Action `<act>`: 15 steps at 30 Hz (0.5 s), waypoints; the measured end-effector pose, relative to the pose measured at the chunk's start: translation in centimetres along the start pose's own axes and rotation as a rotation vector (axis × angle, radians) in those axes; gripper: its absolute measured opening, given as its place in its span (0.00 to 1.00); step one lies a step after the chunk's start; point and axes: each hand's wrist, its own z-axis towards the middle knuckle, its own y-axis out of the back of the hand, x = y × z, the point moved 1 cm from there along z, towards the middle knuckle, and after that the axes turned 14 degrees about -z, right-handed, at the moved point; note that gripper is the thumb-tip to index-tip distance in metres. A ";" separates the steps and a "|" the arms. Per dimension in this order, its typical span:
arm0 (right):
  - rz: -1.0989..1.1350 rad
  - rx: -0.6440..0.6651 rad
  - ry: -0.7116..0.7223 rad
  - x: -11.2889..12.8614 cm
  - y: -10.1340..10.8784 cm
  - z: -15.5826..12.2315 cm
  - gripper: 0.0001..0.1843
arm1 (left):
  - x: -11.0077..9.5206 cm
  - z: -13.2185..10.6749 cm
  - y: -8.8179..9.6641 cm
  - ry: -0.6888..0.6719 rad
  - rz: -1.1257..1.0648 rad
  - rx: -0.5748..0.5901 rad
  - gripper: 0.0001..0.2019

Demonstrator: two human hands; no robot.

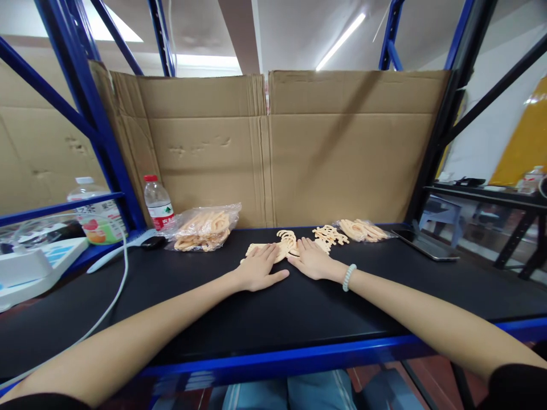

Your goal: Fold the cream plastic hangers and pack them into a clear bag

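Note:
My left hand (258, 267) lies flat, palm down, on the black table (273, 319), its fingers stretched over a pale orange cut-out piece (285, 245). My right hand (311, 259) lies flat beside it, fingers spread and touching the same small pile; a beaded bracelet (348, 277) is on that wrist. More cut-out pieces (328, 234) lie just beyond my right hand. Neither hand grips anything.
A clear bag of the same pieces (204, 228) sits at the back left, another bag (362, 229) at the back right. Two bottles (158, 202) (94, 212) stand at the left beside a white cable (119, 273). A phone (425, 245) lies right. Cardboard (273, 142) walls the back.

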 end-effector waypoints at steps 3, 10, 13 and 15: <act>0.018 -0.001 -0.018 -0.4 -0.4 0.9 0.44 | 0.4 0.8 0.0 -0.003 -0.006 0.011 0.41; 0.074 -0.035 0.041 -2.0 -0.7 2.0 0.43 | 1.0 2.8 -0.3 -0.007 -0.028 -0.040 0.40; 0.091 -0.062 0.043 -2.4 -0.6 2.3 0.40 | 1.0 3.2 -0.5 -0.007 -0.029 -0.057 0.40; 0.157 -0.161 0.008 -2.7 0.4 2.1 0.37 | 1.0 3.2 -0.6 -0.008 -0.044 -0.076 0.40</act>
